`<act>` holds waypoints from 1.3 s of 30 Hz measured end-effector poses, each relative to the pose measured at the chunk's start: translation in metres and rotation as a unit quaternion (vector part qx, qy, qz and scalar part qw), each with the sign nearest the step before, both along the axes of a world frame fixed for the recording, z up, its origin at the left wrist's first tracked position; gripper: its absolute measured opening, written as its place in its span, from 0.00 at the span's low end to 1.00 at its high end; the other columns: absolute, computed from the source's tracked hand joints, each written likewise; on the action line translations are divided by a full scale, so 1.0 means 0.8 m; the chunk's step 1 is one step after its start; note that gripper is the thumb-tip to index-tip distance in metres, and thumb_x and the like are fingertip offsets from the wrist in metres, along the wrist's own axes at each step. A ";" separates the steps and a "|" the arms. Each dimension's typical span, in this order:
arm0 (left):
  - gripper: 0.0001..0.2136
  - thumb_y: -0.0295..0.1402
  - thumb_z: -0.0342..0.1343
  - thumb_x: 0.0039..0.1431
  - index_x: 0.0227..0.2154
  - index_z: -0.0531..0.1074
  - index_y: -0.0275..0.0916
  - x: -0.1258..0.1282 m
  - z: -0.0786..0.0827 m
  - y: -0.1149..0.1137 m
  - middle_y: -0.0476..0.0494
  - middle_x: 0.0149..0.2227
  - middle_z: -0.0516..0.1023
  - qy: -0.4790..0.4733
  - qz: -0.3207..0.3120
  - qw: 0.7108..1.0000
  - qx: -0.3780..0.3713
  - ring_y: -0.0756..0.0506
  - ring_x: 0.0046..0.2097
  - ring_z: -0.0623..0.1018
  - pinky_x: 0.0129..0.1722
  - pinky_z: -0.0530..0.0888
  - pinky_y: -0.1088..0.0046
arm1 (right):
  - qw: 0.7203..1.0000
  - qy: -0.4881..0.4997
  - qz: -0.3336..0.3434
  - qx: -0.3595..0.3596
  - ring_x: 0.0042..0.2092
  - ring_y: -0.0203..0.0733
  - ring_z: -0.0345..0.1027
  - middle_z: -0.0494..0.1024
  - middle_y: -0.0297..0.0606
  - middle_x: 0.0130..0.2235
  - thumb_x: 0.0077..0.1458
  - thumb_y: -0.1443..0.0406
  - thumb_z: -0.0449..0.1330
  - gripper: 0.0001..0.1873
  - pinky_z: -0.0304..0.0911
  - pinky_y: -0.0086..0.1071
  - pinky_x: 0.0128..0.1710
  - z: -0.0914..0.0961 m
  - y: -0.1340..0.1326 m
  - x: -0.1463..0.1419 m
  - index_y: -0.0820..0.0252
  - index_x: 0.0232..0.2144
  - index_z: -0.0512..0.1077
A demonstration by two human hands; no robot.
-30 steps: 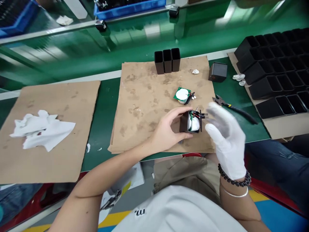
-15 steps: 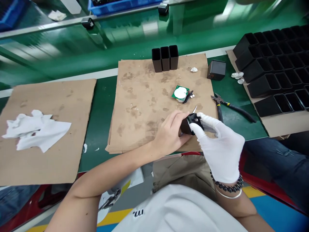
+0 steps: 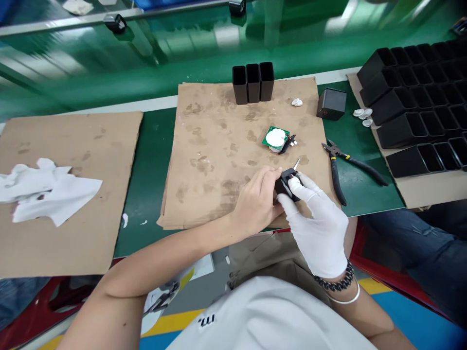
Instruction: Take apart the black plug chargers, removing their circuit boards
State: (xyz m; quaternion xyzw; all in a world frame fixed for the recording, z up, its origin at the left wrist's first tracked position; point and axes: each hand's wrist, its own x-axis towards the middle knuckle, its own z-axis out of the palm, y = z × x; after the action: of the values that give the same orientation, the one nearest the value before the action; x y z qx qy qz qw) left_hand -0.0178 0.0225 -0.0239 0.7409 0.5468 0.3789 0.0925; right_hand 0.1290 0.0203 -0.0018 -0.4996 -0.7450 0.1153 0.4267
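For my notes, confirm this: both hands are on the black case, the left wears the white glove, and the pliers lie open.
Wrong hand: the head view shows the white glove on the right hand; the left hand is bare. The rest stands.

We log a green bench (image 3: 151, 170) bearing a cardboard sheet (image 3: 73, 243) at left, a cardboard stack (image 3: 204, 204) in the middle, another cardboard piece (image 3: 419, 194) at right; between stack and right piece we tag pliers (image 3: 361, 167) with spread handles, a black box (image 3: 332, 103), small white pieces (image 3: 359, 112) by the cardboard edge; left of the stack we note white scraps (image 3: 125, 220) near the front edge
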 end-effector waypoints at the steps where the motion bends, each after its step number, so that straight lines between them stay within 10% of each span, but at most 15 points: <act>1: 0.16 0.34 0.59 0.62 0.51 0.66 0.37 -0.002 0.002 0.002 0.38 0.45 0.77 -0.013 -0.004 1.000 -0.011 0.41 0.46 0.80 0.44 0.79 0.64 | 1.000 -0.002 0.013 -0.007 0.51 0.46 0.81 0.82 0.41 0.54 0.58 0.69 0.66 0.17 0.79 0.37 0.52 -0.002 0.003 0.002 0.55 0.50 0.78; 7: 0.28 0.34 0.70 0.53 0.55 0.68 0.39 -0.022 0.017 0.018 0.40 0.48 0.79 -0.171 -0.119 0.970 -0.127 0.43 0.47 0.82 0.50 0.80 0.65 | 0.999 0.002 0.037 0.028 0.45 0.48 0.83 0.85 0.36 0.46 0.54 0.70 0.69 0.21 0.81 0.38 0.47 0.014 0.015 0.045 0.52 0.50 0.79; 12: 0.27 0.30 0.65 0.58 0.60 0.66 0.38 -0.025 0.020 0.022 0.39 0.49 0.80 -0.197 -0.098 0.970 -0.108 0.43 0.51 0.81 0.56 0.77 0.63 | 0.997 -0.033 -0.038 0.066 0.44 0.50 0.83 0.85 0.40 0.45 0.54 0.70 0.69 0.18 0.81 0.41 0.47 0.004 0.011 0.069 0.55 0.48 0.79; 18: 0.26 0.37 0.60 0.64 0.63 0.65 0.41 -0.016 0.017 0.014 0.35 0.62 0.73 -0.019 -0.136 0.985 -0.108 0.36 0.65 0.72 0.65 0.71 0.54 | 0.998 -0.050 0.016 0.037 0.47 0.46 0.82 0.85 0.41 0.48 0.56 0.71 0.67 0.16 0.80 0.37 0.48 -0.004 0.015 0.074 0.57 0.47 0.78; 22: 0.22 0.33 0.46 0.72 0.66 0.64 0.39 -0.014 0.004 0.015 0.39 0.70 0.65 0.147 -0.192 0.964 -0.112 0.33 0.73 0.60 0.72 0.58 0.46 | 0.993 -0.004 -0.093 0.074 0.48 0.50 0.81 0.83 0.42 0.50 0.52 0.70 0.71 0.19 0.78 0.42 0.50 0.005 0.007 0.076 0.55 0.47 0.79; 29: 0.21 0.35 0.44 0.73 0.64 0.65 0.34 -0.022 0.000 0.024 0.34 0.68 0.69 0.130 -0.132 0.980 -0.079 0.33 0.72 0.63 0.70 0.63 0.47 | 0.996 -0.052 -0.009 0.076 0.52 0.47 0.80 0.83 0.49 0.51 0.56 0.74 0.67 0.20 0.79 0.37 0.50 -0.026 0.007 0.064 0.58 0.50 0.75; 39: 0.18 0.36 0.58 0.67 0.57 0.69 0.36 0.001 -0.001 0.015 0.35 0.53 0.82 -0.013 -0.170 0.985 -0.005 0.41 0.55 0.82 0.62 0.77 0.57 | 0.990 -0.093 -0.022 0.102 0.48 0.45 0.82 0.84 0.47 0.50 0.56 0.71 0.69 0.18 0.78 0.32 0.48 -0.007 0.011 0.070 0.57 0.48 0.76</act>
State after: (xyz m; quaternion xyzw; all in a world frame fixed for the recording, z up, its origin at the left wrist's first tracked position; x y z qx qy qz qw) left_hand -0.0169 0.0343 -0.0244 0.8177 0.4134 0.3642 0.1666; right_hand 0.1847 0.0289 -0.0074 -0.4781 -0.7785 -0.0175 0.4062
